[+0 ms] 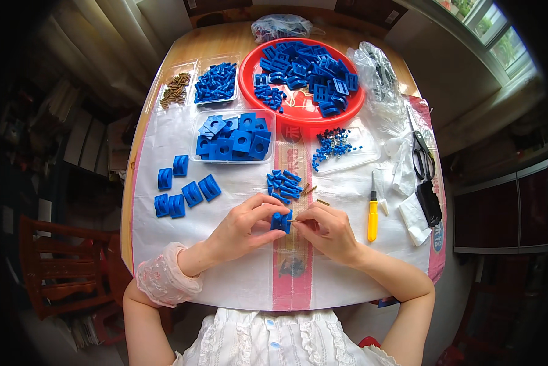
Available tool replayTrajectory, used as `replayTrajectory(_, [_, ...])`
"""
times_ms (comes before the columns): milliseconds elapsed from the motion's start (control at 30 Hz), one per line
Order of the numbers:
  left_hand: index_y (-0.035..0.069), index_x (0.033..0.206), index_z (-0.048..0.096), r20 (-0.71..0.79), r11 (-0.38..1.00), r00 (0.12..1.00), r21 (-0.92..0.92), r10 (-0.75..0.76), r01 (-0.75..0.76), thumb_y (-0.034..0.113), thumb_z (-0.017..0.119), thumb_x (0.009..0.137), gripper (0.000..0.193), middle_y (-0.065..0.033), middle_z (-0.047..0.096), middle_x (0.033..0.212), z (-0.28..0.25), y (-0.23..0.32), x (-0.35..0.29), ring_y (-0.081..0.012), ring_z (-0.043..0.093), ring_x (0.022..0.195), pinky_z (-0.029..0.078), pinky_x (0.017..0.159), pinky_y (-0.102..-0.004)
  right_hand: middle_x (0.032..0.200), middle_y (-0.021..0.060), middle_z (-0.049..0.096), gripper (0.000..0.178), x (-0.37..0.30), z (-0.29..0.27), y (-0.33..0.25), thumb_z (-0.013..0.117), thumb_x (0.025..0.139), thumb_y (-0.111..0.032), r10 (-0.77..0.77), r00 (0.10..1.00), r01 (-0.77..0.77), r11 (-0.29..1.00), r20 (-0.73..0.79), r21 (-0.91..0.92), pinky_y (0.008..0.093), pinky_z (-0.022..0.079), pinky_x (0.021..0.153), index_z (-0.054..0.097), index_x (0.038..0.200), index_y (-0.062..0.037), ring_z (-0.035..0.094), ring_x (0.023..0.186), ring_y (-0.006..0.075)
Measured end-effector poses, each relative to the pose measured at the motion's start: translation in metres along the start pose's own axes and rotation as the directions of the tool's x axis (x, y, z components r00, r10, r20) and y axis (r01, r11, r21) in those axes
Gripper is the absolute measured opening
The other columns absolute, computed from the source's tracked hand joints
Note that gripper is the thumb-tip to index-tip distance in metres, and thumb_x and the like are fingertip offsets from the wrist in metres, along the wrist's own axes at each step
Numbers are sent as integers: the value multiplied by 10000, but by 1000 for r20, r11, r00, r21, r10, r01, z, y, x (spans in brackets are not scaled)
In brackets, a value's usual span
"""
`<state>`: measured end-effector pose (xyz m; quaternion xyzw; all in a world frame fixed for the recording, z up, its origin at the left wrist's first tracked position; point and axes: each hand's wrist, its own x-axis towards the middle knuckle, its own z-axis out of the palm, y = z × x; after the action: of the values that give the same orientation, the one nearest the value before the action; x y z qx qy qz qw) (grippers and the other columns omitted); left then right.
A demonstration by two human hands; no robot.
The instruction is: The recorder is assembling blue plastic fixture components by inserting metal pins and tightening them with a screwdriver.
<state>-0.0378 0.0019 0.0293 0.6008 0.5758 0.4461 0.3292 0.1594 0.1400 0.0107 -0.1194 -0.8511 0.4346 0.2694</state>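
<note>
My left hand (pixel 248 227) is closed on a small blue plastic block (pixel 279 222) near the front of the table. From the right, my right hand (pixel 327 229) pinches a thin brass-coloured pin (pixel 292 220) against the block's right side; whether its tip is inside a hole I cannot tell. Just beyond my fingers lies a small pile of blue plastic pegs (pixel 284 184), with a few loose brass pins (pixel 310 190) beside it. To the left of my left hand stand several blue rounded, grooved pieces (pixel 192 194) in a loose group.
A clear tub (pixel 271 155) holds blue square plates with round holes. Behind it are trays of brass pins (pixel 175 90) and blue pegs (pixel 216 83), and a red basin (pixel 249 100) of blue parts. At right lie small blue bits (pixel 335 144), a yellow-handled screwdriver (pixel 372 221) and black scissors (pixel 421 155).
</note>
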Motion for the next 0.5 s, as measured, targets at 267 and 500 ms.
replayTrajectory(267, [-5, 1219, 654, 14, 989, 993, -88, -114, 115, -38, 662, 943, 278, -125, 681, 1212, -2, -5, -1, -190, 743, 960, 637, 822, -308, 790, 84, 662, 127, -1, 1, 6, 792, 856, -9, 8, 1000, -8, 1000, -7, 7, 309, 459, 536, 694, 937, -16, 625, 645, 187])
replayTrajectory(500, [-29, 1172, 663, -21, 978, 990, -162, -137, 132, -22, 671, 946, 226, -115, 714, 1156, 2, -11, -2, -172, 744, 954, 635, 809, -303, 787, 88, 607, 114, -2, 1, 6, 755, 886, -32, -89, 996, 90, 994, 17, -63, 351, 486, 572, 677, 968, -23, 615, 633, 233])
